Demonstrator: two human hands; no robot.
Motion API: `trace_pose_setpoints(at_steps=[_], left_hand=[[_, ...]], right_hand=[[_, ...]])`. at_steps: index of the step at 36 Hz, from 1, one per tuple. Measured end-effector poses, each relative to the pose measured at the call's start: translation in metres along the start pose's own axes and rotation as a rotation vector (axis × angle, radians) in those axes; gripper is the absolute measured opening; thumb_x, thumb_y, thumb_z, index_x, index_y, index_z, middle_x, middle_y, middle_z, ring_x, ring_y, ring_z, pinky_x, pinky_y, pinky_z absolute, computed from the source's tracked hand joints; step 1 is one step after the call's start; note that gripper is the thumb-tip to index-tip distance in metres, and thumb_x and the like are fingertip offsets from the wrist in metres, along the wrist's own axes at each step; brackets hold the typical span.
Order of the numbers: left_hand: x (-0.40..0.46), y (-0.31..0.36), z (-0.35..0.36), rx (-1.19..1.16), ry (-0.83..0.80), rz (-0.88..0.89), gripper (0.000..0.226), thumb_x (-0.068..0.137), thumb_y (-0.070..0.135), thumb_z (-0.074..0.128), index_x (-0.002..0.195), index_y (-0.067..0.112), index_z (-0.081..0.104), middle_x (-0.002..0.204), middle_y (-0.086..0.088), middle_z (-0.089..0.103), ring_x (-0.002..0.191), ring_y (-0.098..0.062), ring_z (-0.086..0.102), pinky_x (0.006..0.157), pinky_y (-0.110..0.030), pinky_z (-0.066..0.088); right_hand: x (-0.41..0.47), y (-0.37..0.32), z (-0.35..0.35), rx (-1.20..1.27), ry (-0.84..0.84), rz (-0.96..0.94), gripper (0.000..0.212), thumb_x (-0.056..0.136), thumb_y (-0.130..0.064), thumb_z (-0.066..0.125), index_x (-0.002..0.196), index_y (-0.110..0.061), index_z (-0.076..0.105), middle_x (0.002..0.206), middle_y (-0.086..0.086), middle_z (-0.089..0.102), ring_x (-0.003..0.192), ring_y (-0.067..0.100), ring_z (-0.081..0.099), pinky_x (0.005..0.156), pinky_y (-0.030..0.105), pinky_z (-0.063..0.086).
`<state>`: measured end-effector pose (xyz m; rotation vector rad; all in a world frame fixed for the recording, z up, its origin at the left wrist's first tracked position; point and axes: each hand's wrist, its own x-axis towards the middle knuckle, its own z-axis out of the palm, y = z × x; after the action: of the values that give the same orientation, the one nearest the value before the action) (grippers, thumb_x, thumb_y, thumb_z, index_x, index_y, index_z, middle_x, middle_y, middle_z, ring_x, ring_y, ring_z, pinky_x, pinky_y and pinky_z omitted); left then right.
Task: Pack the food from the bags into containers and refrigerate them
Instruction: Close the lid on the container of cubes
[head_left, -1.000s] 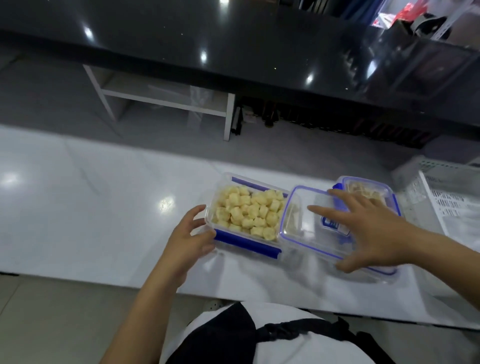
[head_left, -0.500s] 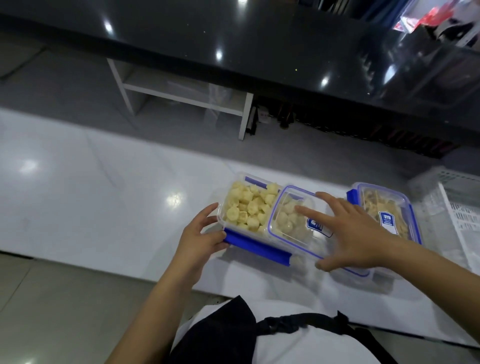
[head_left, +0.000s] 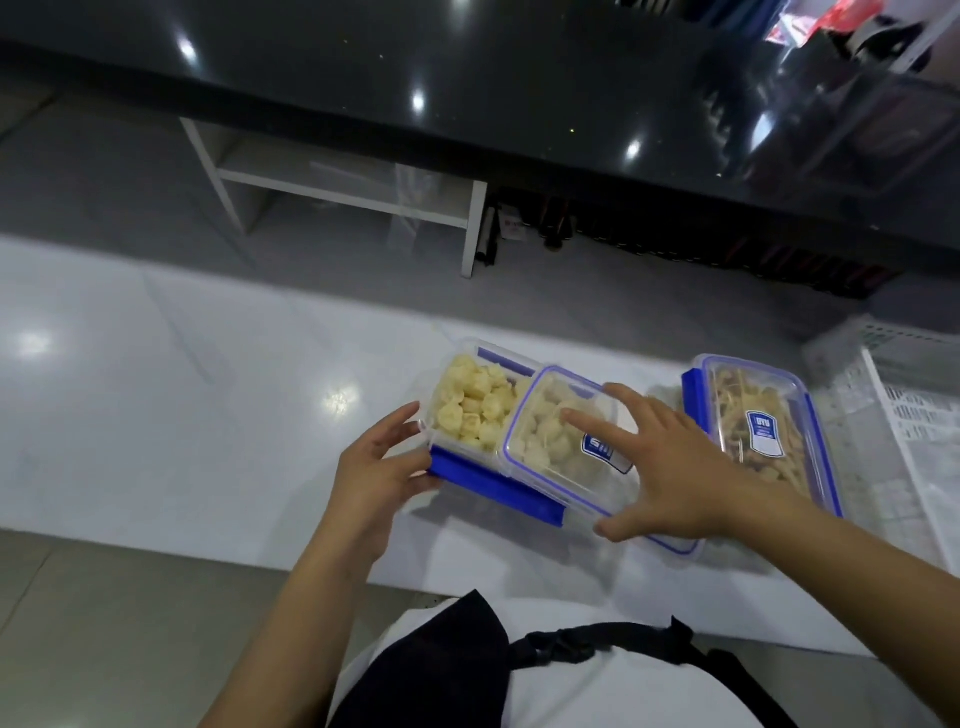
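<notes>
— Container (head_left: 470, 410), the one full of pale yellow pieces, sits at the near edge of the white worktop (head_left: 171, 415). What's happening to it?

— It's being lidded. The left hand (head_left: 374, 467) grips its near left corner, thumb by the blue clip (head_left: 493, 480), fingers on the end wall. The right hand (head_left: 670, 467) lies flat and spread on the clear lid (head_left: 550, 441), fingers open, not curled round anything.

— Is the lid on?

— Only partly. It covers the right half and hangs off past the right end; the left half of the food is uncovered. It looks askew, too.

— So the next move?

— My guess: slide the lid left until its rim lines up all round, press it down, then fold up the blue clips. The left hand should brace the box so it doesn't skid.

— Anything beyond?

— Just right of it, a second box (head_left: 763, 426) stands with its lid on, darker strips inside. Farther right lies a white basket (head_left: 914, 395). No fridge in view.
</notes>
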<state>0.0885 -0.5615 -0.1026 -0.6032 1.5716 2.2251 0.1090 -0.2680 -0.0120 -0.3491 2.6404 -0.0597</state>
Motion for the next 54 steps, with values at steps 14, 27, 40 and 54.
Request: trace_pose_setpoints(at_steps=[14,27,40,54], left_hand=[[0.003,0.007,-0.003,0.048,-0.089,0.054,0.04,0.09,-0.004,0.062,0.122,0.019,0.072,0.119,-0.004,0.075,0.105,-0.027,0.073,0.086,-0.041,0.061],[-0.002,-0.008,0.001,-0.07,-0.075,0.007,0.058,0.091,-0.006,0.066,0.136,0.03,0.061,0.134,-0.004,0.064,0.114,-0.029,0.069,0.077,-0.035,0.06],[-0.001,-0.012,0.001,-0.114,-0.06,0.014,0.05,0.091,-0.006,0.065,0.126,0.03,0.067,0.116,-0.009,0.073,0.101,-0.025,0.074,0.073,-0.03,0.06],[-0.005,-0.016,0.001,-0.134,-0.085,-0.019,0.058,0.093,-0.008,0.06,0.138,0.028,0.058,0.103,-0.012,0.074,0.091,-0.024,0.074,0.072,-0.029,0.06]], right_hand=[[0.014,-0.028,-0.004,0.097,0.161,-0.005,0.114,0.054,-0.082,0.059,0.145,-0.064,-0.008,0.165,-0.006,-0.007,0.147,0.031,0.012,0.118,0.052,0.02],[0.05,-0.043,0.014,0.011,0.121,0.078,0.117,0.05,-0.078,0.062,0.144,-0.065,-0.007,0.165,0.001,-0.006,0.143,0.038,0.017,0.114,0.054,0.023],[0.041,-0.035,0.008,0.09,0.181,0.044,0.114,0.054,-0.079,0.062,0.145,-0.062,-0.004,0.164,-0.003,-0.004,0.145,0.034,0.016,0.115,0.052,0.025],[0.041,-0.03,0.002,0.261,0.2,0.058,0.112,0.05,-0.071,0.07,0.146,-0.061,0.012,0.164,-0.006,0.006,0.143,0.032,0.023,0.114,0.051,0.029]])
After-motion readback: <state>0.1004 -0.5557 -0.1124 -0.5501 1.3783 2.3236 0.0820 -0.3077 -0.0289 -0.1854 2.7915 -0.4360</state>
